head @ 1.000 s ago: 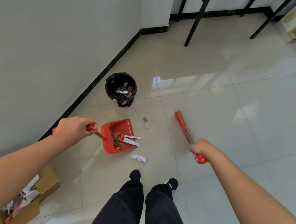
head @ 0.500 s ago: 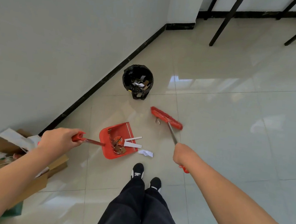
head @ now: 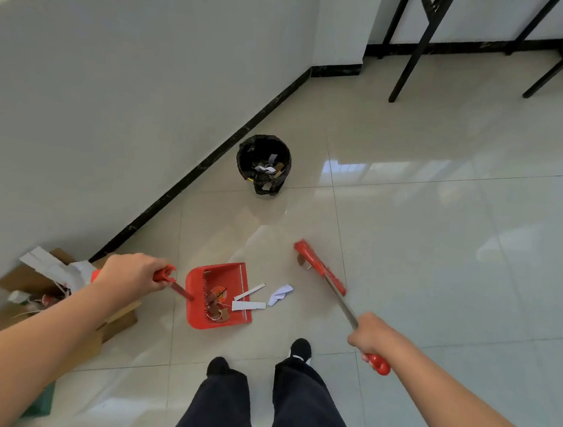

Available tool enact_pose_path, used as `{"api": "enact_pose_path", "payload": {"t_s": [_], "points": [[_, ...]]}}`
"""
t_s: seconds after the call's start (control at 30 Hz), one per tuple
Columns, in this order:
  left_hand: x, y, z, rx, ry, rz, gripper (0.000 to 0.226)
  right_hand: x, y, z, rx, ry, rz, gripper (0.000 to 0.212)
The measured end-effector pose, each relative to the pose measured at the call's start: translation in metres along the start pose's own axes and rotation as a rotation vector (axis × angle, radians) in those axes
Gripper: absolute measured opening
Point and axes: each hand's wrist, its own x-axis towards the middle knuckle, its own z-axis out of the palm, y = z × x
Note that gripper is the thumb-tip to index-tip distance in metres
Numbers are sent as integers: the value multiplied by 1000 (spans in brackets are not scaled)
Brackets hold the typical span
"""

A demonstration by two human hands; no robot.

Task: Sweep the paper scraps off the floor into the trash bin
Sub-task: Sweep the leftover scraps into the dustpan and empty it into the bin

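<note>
My left hand (head: 129, 276) grips the red handle of the red dustpan (head: 219, 295), which lies flat on the tiled floor with brown and white scraps inside. Two white paper strips (head: 248, 299) lie across its open edge. A crumpled white scrap (head: 281, 294) sits on the floor just right of the pan. My right hand (head: 369, 337) grips the handle of the red broom (head: 319, 267), whose head rests on the floor to the right of the scraps with a small brown scrap (head: 301, 260) at its left side. The black-lined trash bin (head: 264, 163) stands beyond, by the wall.
An open cardboard box (head: 39, 288) of paper waste sits by the wall at the left. My two feet (head: 299, 349) stand just behind the dustpan. Black table legs (head: 413, 57) stand at the far right. The wall and black skirting run diagonally on the left.
The broom head has swung from the far right toward the dustpan, pushing the small brown scrap along, and now lies closer to me and the scraps. The dustpan has stayed in place.
</note>
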Motion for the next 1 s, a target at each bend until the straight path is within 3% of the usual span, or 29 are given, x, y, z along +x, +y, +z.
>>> {"api": "enact_pose_path", "payload": {"t_s": [0.3,0.6,0.77,0.9,1.0], "points": [[-11,-18,32,-83,108,90,21,-28,-43,112,293,-28,9,8],[-29,-68,64,-91,123,121,24,-65,-132,218,266,-158,-44,20],[-44,-81,83,-93,136,121,22,-80,-148,214,347,-199,-12,15],[-45,-92,88,-101,134,98,24,-92,-136,182,416,-247,16,24],[-44,-95,87,-122,113,93,24,-105,-123,157,496,-304,31,13]]}}
